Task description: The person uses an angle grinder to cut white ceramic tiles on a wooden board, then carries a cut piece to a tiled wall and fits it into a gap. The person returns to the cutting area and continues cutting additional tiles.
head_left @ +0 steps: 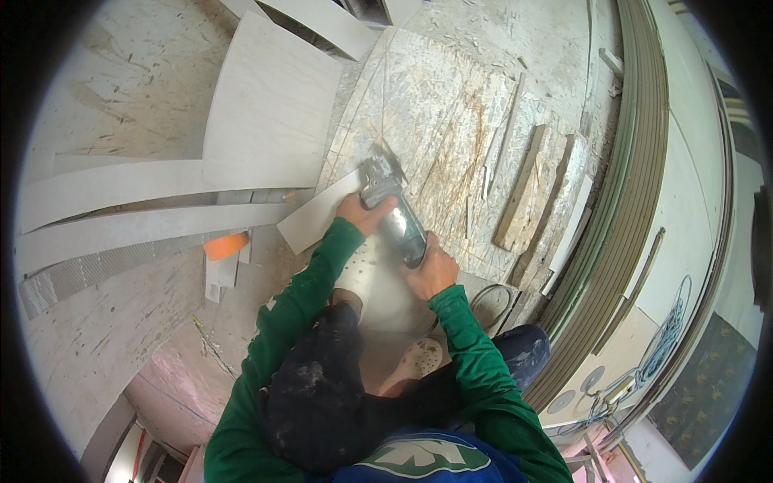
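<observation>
I have room to pass over the scuffed, rust-streaked pale board [439,97] beyond the grey-and-black handheld grinder [405,227]. To my right, two weathered wooden planks [529,191] stand in the way, then long greenish-brown ribbed strips [636,185]. Leftward, a pale rectangular tile strip [316,216] narrows my passage; below the planks, a black looped cable [510,299] obstructs.

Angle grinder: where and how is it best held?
The angle grinder is probably best gripped by its dark rear end, from the right hand's side, with the left hand near its head: the long body slants toward the person, its head pointing away.
</observation>
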A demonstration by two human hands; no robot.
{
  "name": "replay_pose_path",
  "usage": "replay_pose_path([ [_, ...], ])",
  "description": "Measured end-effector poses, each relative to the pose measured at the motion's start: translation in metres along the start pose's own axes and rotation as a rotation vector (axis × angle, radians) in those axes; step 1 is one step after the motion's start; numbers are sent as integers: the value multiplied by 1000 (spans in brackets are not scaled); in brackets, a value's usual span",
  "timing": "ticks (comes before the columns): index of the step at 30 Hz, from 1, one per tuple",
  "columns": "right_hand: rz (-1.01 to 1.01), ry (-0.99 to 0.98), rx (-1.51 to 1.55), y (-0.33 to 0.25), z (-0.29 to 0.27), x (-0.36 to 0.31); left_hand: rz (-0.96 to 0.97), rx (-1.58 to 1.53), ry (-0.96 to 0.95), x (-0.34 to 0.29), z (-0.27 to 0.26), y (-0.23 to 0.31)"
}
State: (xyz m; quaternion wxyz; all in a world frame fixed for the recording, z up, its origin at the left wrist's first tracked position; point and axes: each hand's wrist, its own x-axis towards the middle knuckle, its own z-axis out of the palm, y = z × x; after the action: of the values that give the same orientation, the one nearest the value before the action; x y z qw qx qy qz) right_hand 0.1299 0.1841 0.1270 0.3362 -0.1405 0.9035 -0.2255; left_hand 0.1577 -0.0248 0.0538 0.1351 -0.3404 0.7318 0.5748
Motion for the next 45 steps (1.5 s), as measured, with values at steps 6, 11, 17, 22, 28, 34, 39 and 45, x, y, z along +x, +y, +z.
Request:
replay_pose_path([
  [6, -13, -1, 33, 5, 0, -5, 57, -2, -9, 0, 1, 0],
  [11, 3, -1, 27, -1, -4, -8, 58, -40, -27, -4, -1, 6],
  [17, -19, -18, 33, 4, -3, -4, 38, -76, -37, 0, 1, -4],
  [22, -27, 6, 32, 7, -7, -10, 27, 121, -35, -3, 2, 5],
  [28, -3, -5, 11, 2, -7, -8, 70, -54, -21, -2, 1, 4],
  [34, -21, -15, 20, 12, -3, -15, 74, 220, 2, 1, 4, -10],
  [39, 17, -35, 12, 7, -6, -13, 90, 182, 29, 3, 6, -13],
  [45, -22, -5, 1, 10, -4, -12, 77, 86, -43, -2, 1, 2],
])
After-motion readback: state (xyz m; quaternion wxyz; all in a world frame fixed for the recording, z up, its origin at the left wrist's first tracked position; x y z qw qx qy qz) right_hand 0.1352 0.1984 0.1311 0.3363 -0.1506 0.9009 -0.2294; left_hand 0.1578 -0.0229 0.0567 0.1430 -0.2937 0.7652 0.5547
